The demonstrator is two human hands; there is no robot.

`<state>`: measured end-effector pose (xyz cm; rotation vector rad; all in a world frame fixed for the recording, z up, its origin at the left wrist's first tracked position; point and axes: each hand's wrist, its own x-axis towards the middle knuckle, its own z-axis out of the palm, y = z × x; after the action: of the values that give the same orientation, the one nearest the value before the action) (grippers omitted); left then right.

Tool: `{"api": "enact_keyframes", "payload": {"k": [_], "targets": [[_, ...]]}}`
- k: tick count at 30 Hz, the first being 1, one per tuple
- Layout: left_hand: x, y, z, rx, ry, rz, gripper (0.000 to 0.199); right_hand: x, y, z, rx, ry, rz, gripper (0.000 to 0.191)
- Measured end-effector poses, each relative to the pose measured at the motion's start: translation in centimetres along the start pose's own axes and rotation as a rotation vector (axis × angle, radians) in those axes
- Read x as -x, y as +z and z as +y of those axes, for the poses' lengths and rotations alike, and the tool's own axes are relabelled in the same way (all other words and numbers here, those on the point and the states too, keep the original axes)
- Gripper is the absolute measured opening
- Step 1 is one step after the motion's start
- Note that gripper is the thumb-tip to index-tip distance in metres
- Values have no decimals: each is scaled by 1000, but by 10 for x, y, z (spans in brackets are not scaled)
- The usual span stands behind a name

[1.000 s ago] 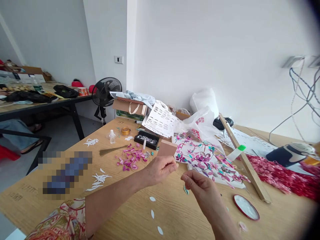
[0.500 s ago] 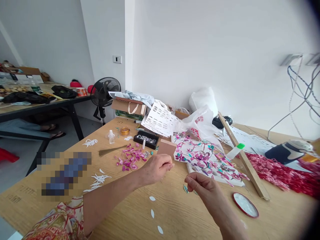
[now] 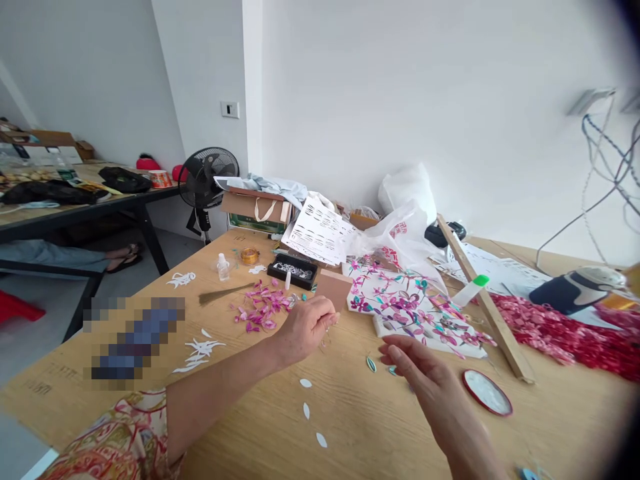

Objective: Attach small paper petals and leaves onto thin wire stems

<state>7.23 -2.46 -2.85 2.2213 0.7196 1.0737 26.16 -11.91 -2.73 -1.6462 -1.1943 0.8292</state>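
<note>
My left hand (image 3: 307, 328) is closed in a pinch above the table, beside a brown board (image 3: 334, 291). A faint thin strand seems to hang at its fingertips, too fine to name. My right hand (image 3: 420, 370) has its thumb and fingers apart, with nothing visible between them. Just left of its fingertips lies a green-edged leaf piece (image 3: 371, 364), and a second leaf piece (image 3: 393, 371) is partly hidden by the fingers. Three white leaf-shaped pieces, one a white oval (image 3: 305, 383), lie in a column nearer me.
Pink petals (image 3: 263, 305) lie near a black tray (image 3: 292, 271). A flower-covered white sheet (image 3: 400, 307), a wooden bar (image 3: 485, 300), a glue bottle (image 3: 471, 291) and a red-rimmed lid (image 3: 487, 392) are to the right. Left are white strips (image 3: 200, 352) and a small bottle (image 3: 223, 268).
My right hand's pinch has opened, its fingers now spread apart. The left hand stays pinched at nearly the same place. The view has shifted slightly.
</note>
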Motion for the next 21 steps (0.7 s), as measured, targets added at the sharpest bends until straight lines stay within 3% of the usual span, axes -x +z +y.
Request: {"api": "enact_keyframes", "payload": {"k": [7,15,21], "targets": [[16,17,-14,12,-62,-76,22,2,35,13,-168,85,-153,32],[32,27,-34,30,-340,-200,20,-7,45,37,-192,143,-178,31],[41,35,-49,-49,-423,-291,23,-18,55,63,-97,116,-174,26]]}}
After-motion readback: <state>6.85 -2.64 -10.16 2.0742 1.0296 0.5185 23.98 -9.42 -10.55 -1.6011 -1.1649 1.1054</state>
